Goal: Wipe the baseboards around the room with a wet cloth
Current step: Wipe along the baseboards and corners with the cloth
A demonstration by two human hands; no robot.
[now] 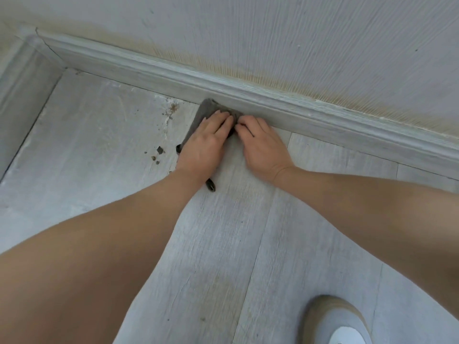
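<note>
While my left hand (206, 142) presses the grey cloth (202, 115) flat against the baseboard (323, 115) at frame centre, my right hand (263, 145) pinches its edge.

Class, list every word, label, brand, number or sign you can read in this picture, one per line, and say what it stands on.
None: no readable text anywhere.
The cloth, baseboard, wall, floor and shoe show no print or label.
</note>
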